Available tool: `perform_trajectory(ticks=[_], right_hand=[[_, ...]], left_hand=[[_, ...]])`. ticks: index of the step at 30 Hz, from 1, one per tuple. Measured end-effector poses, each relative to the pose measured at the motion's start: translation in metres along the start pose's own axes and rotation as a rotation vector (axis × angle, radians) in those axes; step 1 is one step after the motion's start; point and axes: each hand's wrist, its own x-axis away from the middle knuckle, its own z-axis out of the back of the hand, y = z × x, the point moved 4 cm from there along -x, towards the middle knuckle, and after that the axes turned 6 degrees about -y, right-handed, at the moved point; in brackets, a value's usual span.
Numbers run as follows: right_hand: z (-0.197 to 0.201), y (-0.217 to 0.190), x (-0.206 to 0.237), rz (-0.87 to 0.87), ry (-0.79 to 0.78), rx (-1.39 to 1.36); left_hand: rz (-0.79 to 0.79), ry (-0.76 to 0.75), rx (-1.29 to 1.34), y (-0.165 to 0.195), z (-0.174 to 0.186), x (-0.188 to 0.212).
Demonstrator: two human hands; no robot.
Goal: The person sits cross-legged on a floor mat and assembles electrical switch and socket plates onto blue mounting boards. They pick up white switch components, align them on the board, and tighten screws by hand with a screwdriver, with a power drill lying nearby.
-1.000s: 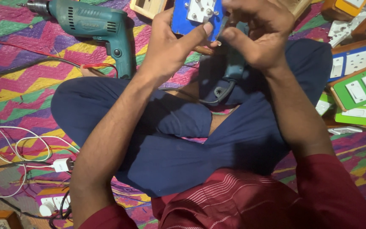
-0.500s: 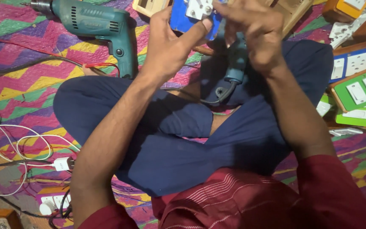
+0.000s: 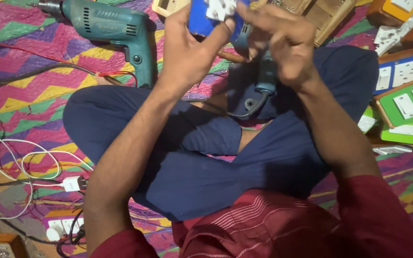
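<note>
Teal electric drill (image 3: 115, 28) lies idle on the zigzag-patterned mat (image 3: 34, 81). Left hand (image 3: 187, 48) pinches a blue board with white socket (image 3: 206, 14), raised slightly since a second ago. Right hand (image 3: 283, 43) now curls around a dark corded tool (image 3: 264, 71), tip at the board. Green switch boards (image 3: 407, 102) wait rightward.

Drill (image 3: 111, 28) lies left of both hands, switch boards (image 3: 407, 91) right

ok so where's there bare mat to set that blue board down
Barest patch: the zigzag mat between the green drill and the white cable, crossed by thin wires. The right side is crowded with green switch boards. Both hands, left hand and right hand, hold the blue board.
</note>
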Motion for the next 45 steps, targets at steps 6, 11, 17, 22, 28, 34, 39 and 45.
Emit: perform_trajectory(ticks=[6, 11, 17, 22, 28, 34, 39, 45], right_hand=[[0.012, 0.018, 0.012, -0.239, 0.102, -0.098], [0.006, 0.019, 0.011, -0.397, 0.066, -0.195], [0.014, 0.016, 0.017, -0.531, 0.068, -0.234], [0.018, 0.027, 0.022, -0.519, 0.064, -0.381], [0.025, 0.025, 0.015, -0.410, 0.213, -0.098], [0.010, 0.027, 0.001, -0.377, 0.084, -0.119], [0.010, 0.025, 0.001, -0.351, 0.133, -0.170], [0.015, 0.042, 0.006, -0.411, 0.120, -0.275]], left_hand=[[-0.378, -0.032, -0.437, 0.020, -0.007, 0.005], [-0.428, -0.149, -0.679, 0.021, -0.011, 0.006], [-0.478, -0.162, -0.852, 0.007, -0.019, 0.003], [-0.510, -0.121, -0.891, 0.006, -0.018, 0.001], [-0.403, -0.067, -0.680, 0.007, -0.008, -0.005], [-0.135, -0.073, -0.279, -0.004, -0.005, -0.008], [-0.104, -0.108, -0.191, -0.009, -0.004, -0.008], [0.007, -0.126, 0.009, -0.018, -0.003, -0.007]])
